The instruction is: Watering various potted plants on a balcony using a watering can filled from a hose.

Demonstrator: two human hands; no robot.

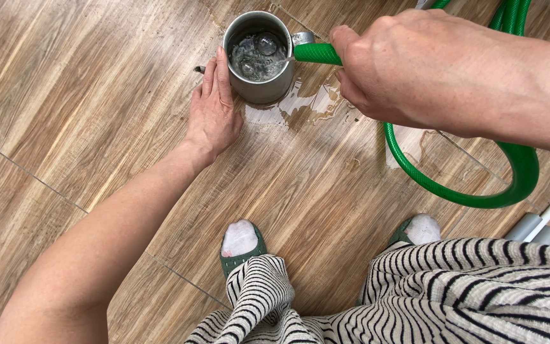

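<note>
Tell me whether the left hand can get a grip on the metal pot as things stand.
Probably yes: the left hand already lies flat against the metal pot, nothing between them, and the green hose comes in from the other side.

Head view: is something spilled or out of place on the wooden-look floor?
Yes. Water is spilled: a puddle spreads on the wood-patterned tile floor beside the round metal cup, under the green hose the right hand aims into it. The left hand steadies the cup.

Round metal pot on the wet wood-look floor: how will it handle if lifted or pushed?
The round metal pot probably lifts heavy for its size: it holds bubbly water. Likely slick to grip and apt to slide, since a puddle spreads beside it. It seems stable for now, with the left hand flat against its wall.
</note>
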